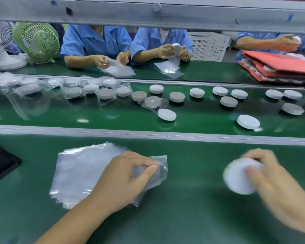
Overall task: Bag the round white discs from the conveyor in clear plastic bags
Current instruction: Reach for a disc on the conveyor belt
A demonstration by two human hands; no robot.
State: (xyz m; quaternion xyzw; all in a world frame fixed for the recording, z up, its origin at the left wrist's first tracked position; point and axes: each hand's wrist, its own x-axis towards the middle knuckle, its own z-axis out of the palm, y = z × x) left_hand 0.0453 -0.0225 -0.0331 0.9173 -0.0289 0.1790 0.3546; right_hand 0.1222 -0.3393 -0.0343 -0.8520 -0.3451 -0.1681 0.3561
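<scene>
Left hand (123, 178): thumb and forefinger pressed together on the right-hand edge of the top clear plastic bag (161, 162), with the film bunched and wrinkled at the pinch. The other fingers are curled under, and the heel of the hand lies over the stack of clear bags (81, 173). The stack is fanned out on the green bench (192, 208) and spreads left of the pinch. Right hand (278, 182): well to the right of the left-hand pinch, above the bench, fingers curled round a round white disc (236, 178). The disc is tilted with one flat face toward the camera; motion blur hides the exact finger placement. Beyond both grips, past a grey rail, runs the green conveyor belt (113, 115). The nearest loose discs lie just past the rail — one (248, 122) ahead of the right-hand grip, another (167, 114) ahead of the left-hand pinch. More loose discs sit farther back, some white face up, some grey. Up and left of the pinch is a cluster of bagged discs (106, 94) on the belt. Far left of the pinch, at the bench edge, is a black tray (0, 164). Across the belt — workers in blue smocks (95, 43) handling bags and discs, a green fan (38, 41) and red trays (280, 66).
</scene>
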